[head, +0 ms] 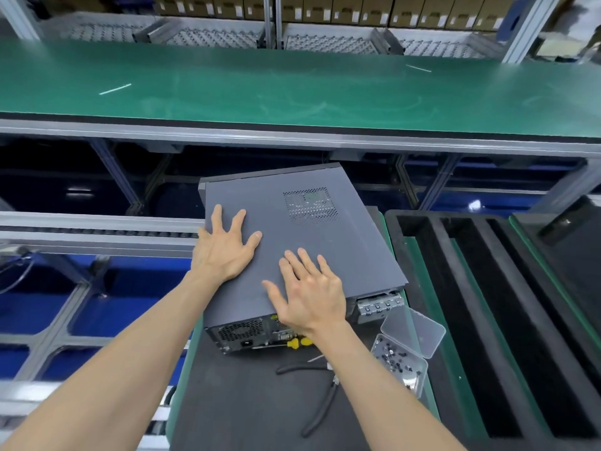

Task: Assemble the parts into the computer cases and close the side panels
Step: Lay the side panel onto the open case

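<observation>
A dark grey computer case (328,252) lies on its side on a black mat, its side panel facing up with a perforated vent patch (310,205) near the far end. The rear face with the power socket (246,344) points toward me. My left hand (224,247) lies flat with spread fingers on the panel's left edge. My right hand (309,291) presses flat on the panel near its rear edge. Neither hand grips anything.
A yellow-handled screwdriver (297,342) and black pliers (320,402) lie on the black mat (247,405) by the case. A clear screw box (401,366) with open lid sits at right. Black foam trays (487,304) stand further right; a green conveyor (292,89) runs behind.
</observation>
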